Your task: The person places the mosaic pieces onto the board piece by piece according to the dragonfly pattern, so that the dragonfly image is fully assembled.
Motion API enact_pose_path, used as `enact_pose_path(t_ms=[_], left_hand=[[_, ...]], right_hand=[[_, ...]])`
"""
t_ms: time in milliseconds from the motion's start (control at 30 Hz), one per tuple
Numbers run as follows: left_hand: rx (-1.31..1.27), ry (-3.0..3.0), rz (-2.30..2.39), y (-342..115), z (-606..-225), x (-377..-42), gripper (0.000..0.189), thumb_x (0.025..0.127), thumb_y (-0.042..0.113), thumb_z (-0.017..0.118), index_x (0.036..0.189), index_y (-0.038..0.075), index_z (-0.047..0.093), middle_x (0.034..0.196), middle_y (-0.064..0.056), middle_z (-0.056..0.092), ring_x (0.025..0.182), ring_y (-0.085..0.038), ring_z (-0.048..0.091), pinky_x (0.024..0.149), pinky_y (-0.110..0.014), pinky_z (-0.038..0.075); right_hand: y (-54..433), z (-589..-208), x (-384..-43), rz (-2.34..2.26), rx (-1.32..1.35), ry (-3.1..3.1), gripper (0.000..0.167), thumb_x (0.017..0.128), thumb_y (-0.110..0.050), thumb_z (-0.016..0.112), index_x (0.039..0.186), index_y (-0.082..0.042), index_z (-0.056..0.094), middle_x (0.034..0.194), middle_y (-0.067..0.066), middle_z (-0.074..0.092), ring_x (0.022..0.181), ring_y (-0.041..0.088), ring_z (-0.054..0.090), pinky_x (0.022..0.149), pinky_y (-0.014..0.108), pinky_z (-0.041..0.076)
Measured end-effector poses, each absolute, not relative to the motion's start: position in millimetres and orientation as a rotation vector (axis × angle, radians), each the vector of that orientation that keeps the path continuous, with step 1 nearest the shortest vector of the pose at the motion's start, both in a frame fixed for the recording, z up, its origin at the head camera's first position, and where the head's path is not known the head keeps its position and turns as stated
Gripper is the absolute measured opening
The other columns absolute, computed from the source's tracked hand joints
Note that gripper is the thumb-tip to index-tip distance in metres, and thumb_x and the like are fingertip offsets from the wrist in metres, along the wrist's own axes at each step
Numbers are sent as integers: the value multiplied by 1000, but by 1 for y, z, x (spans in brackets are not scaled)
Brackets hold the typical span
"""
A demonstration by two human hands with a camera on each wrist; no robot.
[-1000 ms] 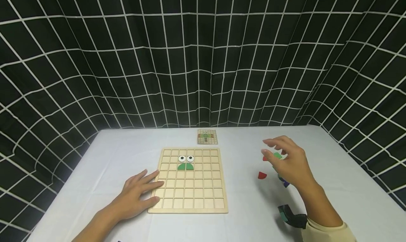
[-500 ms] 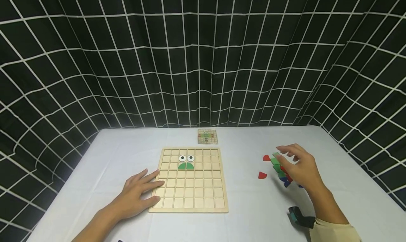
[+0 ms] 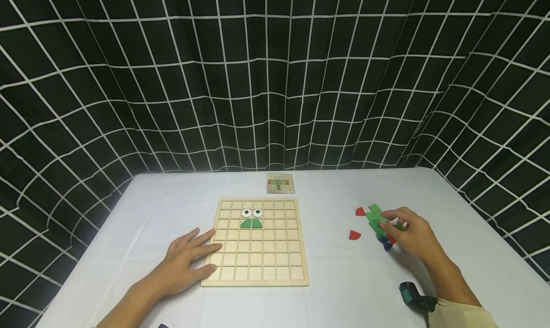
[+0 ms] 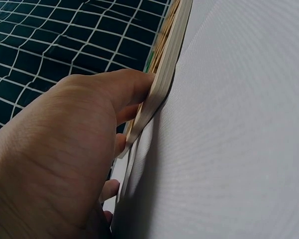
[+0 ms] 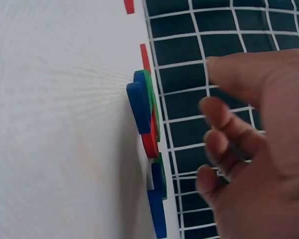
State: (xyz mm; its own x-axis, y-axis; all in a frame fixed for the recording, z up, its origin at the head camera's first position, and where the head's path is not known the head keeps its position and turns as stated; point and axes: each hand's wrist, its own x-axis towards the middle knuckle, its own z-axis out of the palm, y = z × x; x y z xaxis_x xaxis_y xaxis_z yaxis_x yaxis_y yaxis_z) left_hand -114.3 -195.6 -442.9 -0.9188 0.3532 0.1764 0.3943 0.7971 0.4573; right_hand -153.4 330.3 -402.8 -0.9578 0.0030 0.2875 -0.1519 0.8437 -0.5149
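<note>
My left hand [image 3: 185, 261] rests on the left edge of a wooden grid board [image 3: 263, 259], fingers spread and fairly straight. On the board, two round eye pieces [image 3: 247, 213] sit above two green quarter-round pieces [image 3: 245, 224]. At the right, my right hand [image 3: 416, 235] hovers over a loose pile of green pieces [image 3: 371, 216], red pieces and blue pieces [image 5: 138, 107]. Its fingers are loosely bent, thumb and fingertips apart, and the right wrist view shows nothing between them. The hand hides part of the pile.
A small picture card [image 3: 280, 189] with a grid pattern lies behind the board. Two red quarter-round pieces, a nearer one [image 3: 354, 235] and a farther one [image 3: 360, 211], lie left of the pile. A black gridded curtain [image 3: 275, 79] surrounds the white table [image 3: 172, 194].
My right hand has moved right and lowered toward the pile, uncovering green, red and blue pieces on its left side. The left hand and the board pieces stay where they were.
</note>
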Motion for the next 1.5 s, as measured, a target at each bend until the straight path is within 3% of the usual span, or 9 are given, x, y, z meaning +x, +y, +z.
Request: enact_pose_path(t_ms=[267, 567, 900, 1200, 1500], left_hand=[[-595, -2901, -766, -196, -445, -115, 41, 81, 46, 66, 121, 38, 60, 147, 8, 40, 140, -34, 25, 107, -58, 13], [-598, -2901, -759, -196, -441, -115, 42, 81, 46, 65, 122, 37, 60, 147, 7, 40, 139, -34, 25, 107, -58, 13], [-608, -2893, -754, -197, -441, -115, 42, 81, 45, 66, 122, 37, 60, 147, 6, 40, 139, -35, 25, 107, -58, 14], [-622, -2881, -761, -196, -443, -115, 42, 81, 45, 65, 121, 36, 60, 146, 6, 41, 139, -35, 26, 107, -58, 14], [-615, -2883, -766, -195, -444, -114, 41, 81, 45, 66, 121, 35, 61, 146, 5, 42, 138, -36, 27, 106, -57, 14]], right_hand=[[337, -416, -156, 670, 89, -2862, 17, 80, -25, 72, 91, -12, 71, 90, 4, 63, 84, 21, 51, 66, 30, 43], [333, -418, -155, 537, 81, -2909, 30, 73, -38, 76, 83, -10, 69, 83, 3, 58, 80, 20, 48, 62, 29, 39], [331, -418, -154, 481, 2, -2945, 36, 72, -39, 75, 87, -6, 70, 84, 7, 58, 83, 24, 49, 62, 30, 40], [328, -421, -153, 610, 107, -2933, 28, 76, -22, 73, 101, -10, 71, 94, 5, 62, 88, 23, 51, 69, 36, 45], [328, -424, -153, 612, 123, -2944, 32, 76, -25, 73, 104, -10, 70, 94, 5, 61, 89, 22, 49, 69, 33, 44]])
